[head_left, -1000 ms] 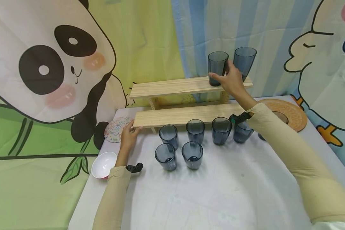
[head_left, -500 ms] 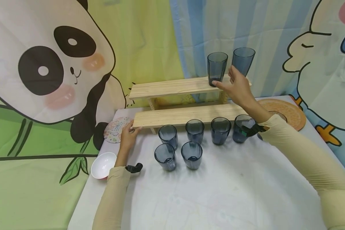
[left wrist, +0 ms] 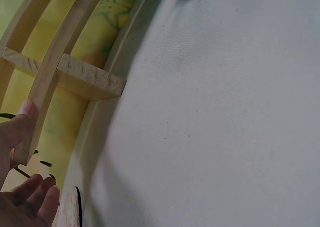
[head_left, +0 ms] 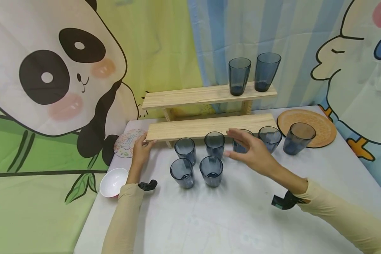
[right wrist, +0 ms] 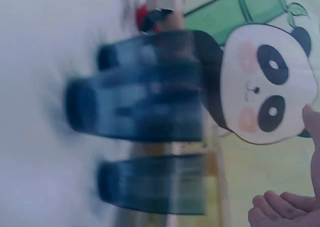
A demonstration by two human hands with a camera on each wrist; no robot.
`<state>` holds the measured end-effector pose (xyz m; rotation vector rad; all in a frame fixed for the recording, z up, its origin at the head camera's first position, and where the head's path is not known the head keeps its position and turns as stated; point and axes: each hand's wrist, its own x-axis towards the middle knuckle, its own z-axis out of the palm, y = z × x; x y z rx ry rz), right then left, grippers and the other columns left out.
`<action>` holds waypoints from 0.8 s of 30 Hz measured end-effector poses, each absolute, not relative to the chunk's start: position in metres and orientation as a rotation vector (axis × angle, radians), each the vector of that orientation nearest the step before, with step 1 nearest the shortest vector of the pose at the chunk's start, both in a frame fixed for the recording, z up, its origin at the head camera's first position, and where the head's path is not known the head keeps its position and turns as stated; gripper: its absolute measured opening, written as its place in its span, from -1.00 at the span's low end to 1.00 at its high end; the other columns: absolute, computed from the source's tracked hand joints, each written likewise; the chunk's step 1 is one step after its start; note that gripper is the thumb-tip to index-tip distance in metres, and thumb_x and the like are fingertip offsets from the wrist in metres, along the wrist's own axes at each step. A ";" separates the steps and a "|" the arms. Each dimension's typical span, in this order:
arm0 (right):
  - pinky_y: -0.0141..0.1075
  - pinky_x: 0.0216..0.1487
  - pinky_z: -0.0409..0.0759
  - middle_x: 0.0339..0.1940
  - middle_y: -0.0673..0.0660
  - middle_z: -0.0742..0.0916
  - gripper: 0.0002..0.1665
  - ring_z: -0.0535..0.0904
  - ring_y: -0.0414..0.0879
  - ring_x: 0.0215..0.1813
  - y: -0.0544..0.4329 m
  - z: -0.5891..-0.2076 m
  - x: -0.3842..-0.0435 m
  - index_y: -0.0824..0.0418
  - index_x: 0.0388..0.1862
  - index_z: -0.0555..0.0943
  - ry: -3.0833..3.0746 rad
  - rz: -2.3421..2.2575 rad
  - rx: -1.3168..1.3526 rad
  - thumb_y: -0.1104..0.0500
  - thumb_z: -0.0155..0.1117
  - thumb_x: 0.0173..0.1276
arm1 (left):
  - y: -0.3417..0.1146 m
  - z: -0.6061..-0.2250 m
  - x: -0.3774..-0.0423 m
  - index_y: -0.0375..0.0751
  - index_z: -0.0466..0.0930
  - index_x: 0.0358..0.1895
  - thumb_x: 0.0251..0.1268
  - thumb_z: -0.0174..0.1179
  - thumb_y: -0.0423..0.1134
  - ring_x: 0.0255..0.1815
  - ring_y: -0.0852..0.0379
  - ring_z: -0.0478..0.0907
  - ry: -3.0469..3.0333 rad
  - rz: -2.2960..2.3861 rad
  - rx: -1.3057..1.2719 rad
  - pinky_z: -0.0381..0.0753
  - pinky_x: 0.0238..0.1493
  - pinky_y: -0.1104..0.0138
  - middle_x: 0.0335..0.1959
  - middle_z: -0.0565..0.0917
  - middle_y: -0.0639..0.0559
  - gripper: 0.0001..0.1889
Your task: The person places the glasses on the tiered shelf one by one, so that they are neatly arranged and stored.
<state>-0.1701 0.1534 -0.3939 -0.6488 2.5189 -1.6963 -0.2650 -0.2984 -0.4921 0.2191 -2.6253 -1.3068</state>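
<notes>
Over white cloth (head_left: 238, 218), the right hand (head_left: 257, 155) gapes empty while the left hand (head_left: 141, 152) pinches a shelf (head_left: 190, 129).

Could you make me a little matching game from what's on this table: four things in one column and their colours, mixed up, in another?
Things:
1. Glasses
2. Shelves
3. Bowl
4. Large round mat

Colours:
A. orange
B. white inside
C. see-through smoky blue
D. pale wood

Right pairs: 1-C, 2-D, 3-B, 4-A
</notes>
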 end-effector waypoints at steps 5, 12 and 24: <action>-0.22 0.61 0.34 0.58 0.16 0.50 0.09 0.38 0.11 0.62 0.139 -0.443 -0.151 0.20 0.64 0.30 2.467 -1.696 -0.793 0.02 0.67 0.23 | -0.297 -0.490 -0.262 -0.16 0.27 0.64 0.53 0.31 -0.01 0.47 -0.34 0.44 -2.630 -1.303 0.222 0.52 0.47 -0.07 0.62 0.28 -0.31 -0.26; -0.15 0.60 0.34 0.61 0.25 0.44 0.21 0.35 0.18 0.62 0.121 -0.482 -0.146 0.31 0.64 0.27 2.419 -1.688 -0.796 -0.04 0.72 0.15 | -0.296 -0.489 -0.263 -0.15 0.26 0.65 0.54 0.29 -0.02 0.49 -0.35 0.43 -2.629 -1.303 0.208 0.50 0.48 -0.08 0.64 0.27 -0.27 -0.27; -0.17 0.53 0.46 0.46 0.18 0.62 0.07 0.50 0.09 0.52 0.108 -0.504 -0.152 0.18 0.59 0.39 2.408 -1.757 -0.908 0.08 0.72 0.15 | -0.298 -0.491 -0.264 -0.15 0.26 0.65 0.54 0.30 -0.01 0.46 -0.36 0.45 -2.636 -1.299 0.207 0.53 0.45 -0.09 0.64 0.27 -0.28 -0.26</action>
